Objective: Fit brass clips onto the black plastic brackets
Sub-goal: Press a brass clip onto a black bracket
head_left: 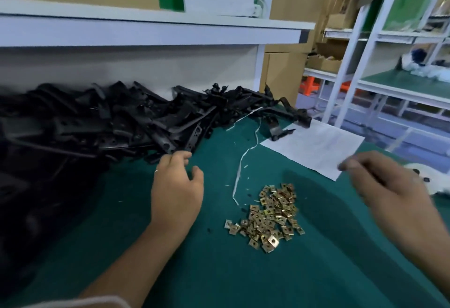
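Touching brackets (109,122): left fingers (179,158)

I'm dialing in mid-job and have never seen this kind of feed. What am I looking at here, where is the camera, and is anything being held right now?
There is no machine here: a person works with two bare hands. The single picture comes from a wide-angle camera worn on their head, looking forward and down. The work surface is a green mat. At left and rear lies a big heap of black plastic brackets. In the middle sits a small pile of brass clips. A sheet of white paper and a thin white strip lie nearby. The left hand reaches to the edge of the bracket heap, fingers loosely curled, with no bracket in its grip yet. The right hand is blurred; whether it pinches a clip cannot be told.
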`<state>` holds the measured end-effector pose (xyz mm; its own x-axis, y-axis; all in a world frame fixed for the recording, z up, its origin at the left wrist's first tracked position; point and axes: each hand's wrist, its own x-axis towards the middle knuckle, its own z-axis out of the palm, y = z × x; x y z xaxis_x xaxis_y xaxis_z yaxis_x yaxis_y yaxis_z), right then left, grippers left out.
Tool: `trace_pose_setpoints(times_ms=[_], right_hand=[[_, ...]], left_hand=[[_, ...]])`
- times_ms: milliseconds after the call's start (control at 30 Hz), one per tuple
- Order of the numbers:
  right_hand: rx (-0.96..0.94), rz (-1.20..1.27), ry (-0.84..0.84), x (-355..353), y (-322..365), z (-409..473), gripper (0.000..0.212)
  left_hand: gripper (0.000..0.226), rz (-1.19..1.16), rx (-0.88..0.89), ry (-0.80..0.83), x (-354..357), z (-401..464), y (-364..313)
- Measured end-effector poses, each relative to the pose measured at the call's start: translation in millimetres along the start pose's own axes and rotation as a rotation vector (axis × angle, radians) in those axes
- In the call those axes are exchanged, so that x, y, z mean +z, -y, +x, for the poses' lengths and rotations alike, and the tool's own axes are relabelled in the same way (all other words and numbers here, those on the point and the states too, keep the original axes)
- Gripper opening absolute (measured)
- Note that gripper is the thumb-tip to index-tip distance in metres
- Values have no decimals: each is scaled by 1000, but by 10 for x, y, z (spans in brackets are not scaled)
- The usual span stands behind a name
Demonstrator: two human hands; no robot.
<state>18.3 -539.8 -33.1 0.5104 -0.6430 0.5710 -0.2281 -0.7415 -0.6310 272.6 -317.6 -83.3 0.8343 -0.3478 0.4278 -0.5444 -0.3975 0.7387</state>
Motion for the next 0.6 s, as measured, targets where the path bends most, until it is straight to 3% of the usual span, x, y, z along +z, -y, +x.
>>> trace_pose_setpoints(times_ms=[100, 200, 267, 433, 600], right_hand=[[-40, 9, 190, 658, 172, 335, 20], [-72, -80, 399, 1065, 103, 537, 23], [-108, -58, 483, 1171, 11, 554, 26], [-95, 86, 547, 1148, -198, 560, 30], [-83, 105, 548, 1150, -187, 585, 31]], left_hand=[[42, 120, 79, 23, 58, 31, -39], [46, 303, 220, 28, 130, 159, -34], [49, 440, 205, 29, 177, 324, -8], [51, 583, 10, 102, 340, 692, 48], [50, 426, 168, 58, 312, 540, -33]])
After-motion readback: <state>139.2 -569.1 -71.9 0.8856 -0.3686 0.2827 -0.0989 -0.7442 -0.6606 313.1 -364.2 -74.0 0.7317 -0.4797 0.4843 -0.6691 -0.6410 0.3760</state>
